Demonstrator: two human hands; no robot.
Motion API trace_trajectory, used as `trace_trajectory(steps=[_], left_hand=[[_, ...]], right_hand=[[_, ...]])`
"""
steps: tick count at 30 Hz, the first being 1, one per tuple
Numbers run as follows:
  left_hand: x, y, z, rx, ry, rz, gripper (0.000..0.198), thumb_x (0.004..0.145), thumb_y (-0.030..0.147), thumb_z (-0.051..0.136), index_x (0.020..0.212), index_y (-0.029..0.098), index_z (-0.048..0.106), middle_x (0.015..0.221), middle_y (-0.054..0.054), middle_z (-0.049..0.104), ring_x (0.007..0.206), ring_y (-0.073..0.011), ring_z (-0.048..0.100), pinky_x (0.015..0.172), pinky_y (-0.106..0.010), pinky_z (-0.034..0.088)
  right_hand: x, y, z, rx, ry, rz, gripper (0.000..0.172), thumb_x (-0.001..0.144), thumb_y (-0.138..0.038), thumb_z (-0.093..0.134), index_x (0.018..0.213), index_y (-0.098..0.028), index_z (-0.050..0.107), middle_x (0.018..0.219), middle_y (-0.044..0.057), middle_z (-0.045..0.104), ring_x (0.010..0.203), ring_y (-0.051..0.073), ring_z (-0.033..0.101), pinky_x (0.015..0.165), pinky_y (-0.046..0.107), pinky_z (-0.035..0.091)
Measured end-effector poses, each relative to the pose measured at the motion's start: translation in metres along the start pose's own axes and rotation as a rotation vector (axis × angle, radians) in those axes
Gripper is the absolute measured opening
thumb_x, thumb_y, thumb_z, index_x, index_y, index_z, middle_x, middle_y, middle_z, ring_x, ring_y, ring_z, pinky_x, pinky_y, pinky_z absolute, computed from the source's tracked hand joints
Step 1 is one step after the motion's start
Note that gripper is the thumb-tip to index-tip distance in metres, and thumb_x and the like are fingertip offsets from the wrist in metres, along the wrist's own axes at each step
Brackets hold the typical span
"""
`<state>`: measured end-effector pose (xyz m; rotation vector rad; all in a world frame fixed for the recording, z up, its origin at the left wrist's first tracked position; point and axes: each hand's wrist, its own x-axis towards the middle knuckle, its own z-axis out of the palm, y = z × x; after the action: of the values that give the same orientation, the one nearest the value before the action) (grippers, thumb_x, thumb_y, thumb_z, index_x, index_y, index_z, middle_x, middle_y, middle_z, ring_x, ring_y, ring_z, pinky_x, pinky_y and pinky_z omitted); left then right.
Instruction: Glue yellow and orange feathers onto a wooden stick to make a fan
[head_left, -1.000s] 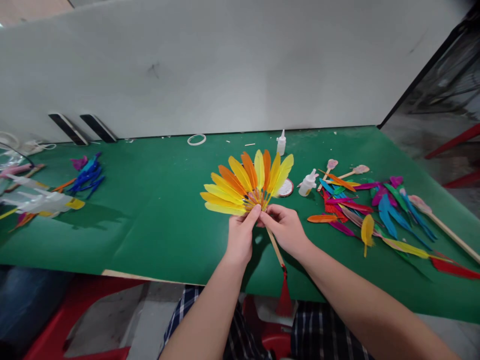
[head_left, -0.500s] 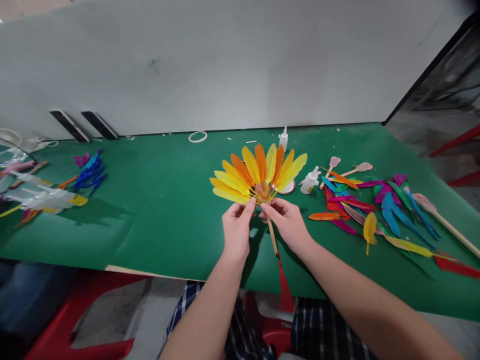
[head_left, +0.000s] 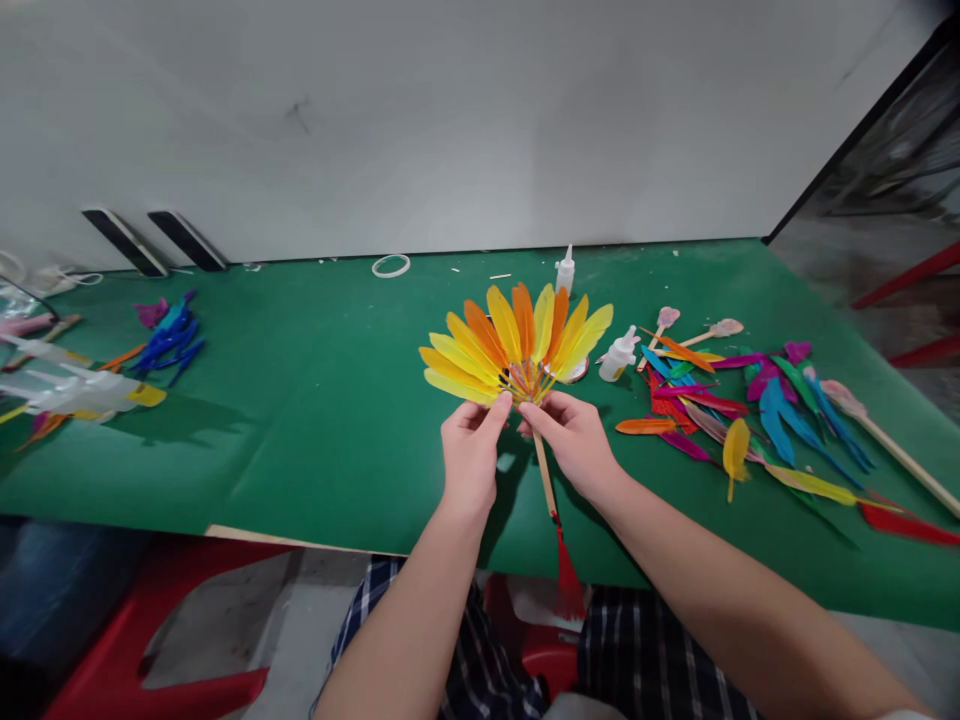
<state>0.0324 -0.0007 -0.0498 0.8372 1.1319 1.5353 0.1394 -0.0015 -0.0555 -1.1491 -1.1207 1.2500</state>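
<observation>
Green table; left grip, right grip pinching feather fan, its base partly hidden; white disc mostly covered.

no readable text, no legible labels, numbers or signs

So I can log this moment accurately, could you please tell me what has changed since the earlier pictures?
The feather fan has swung slightly to the right, its handle now closer to upright in the picture. The thumbs of the left hand and right hand have parted a little. Nothing was taken or let go; the white bottles and loose feathers stayed put.
</observation>
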Motion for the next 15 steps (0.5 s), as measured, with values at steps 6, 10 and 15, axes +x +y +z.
trace_trajectory(steps=[6, 10, 15], left_hand=[[-0.0004, -0.0005, -0.0004, -0.017, -0.005, -0.027, 0.014, 0.063, 0.026, 0.071, 0.066, 0.014, 0.064, 0.057, 0.004, 0.057, 0.055, -0.0058, 0.05, 0.056, -0.019, 0.041], [-0.0018, -0.0004, -0.0009, 0.024, -0.038, -0.015, 0.019, 0.067, 0.029, 0.068, 0.059, 0.013, 0.06, 0.052, 0.004, 0.053, 0.05, -0.0053, 0.047, 0.051, -0.018, 0.037], [-0.0012, 0.0003, -0.0015, 0.045, -0.088, -0.054, 0.019, 0.072, 0.031, 0.063, 0.081, 0.015, 0.062, 0.063, 0.0, 0.06, 0.052, -0.0072, 0.052, 0.049, -0.018, 0.038]], right_hand=[[-0.0022, -0.0035, 0.0008, 0.014, -0.008, 0.011, 0.025, 0.069, -0.039, 0.063, 0.06, -0.016, 0.056, 0.055, -0.001, 0.06, 0.052, 0.01, 0.055, 0.054, 0.022, 0.045], [-0.0012, -0.0057, -0.0005, 0.032, 0.008, 0.003, 0.026, 0.07, -0.038, 0.063, 0.059, -0.016, 0.055, 0.054, -0.002, 0.059, 0.052, 0.009, 0.054, 0.054, 0.022, 0.044], [0.002, -0.0098, -0.0055, 0.056, 0.073, -0.051, 0.026, 0.071, -0.039, 0.061, 0.058, -0.016, 0.057, 0.055, -0.001, 0.059, 0.054, 0.01, 0.054, 0.058, 0.023, 0.044]])
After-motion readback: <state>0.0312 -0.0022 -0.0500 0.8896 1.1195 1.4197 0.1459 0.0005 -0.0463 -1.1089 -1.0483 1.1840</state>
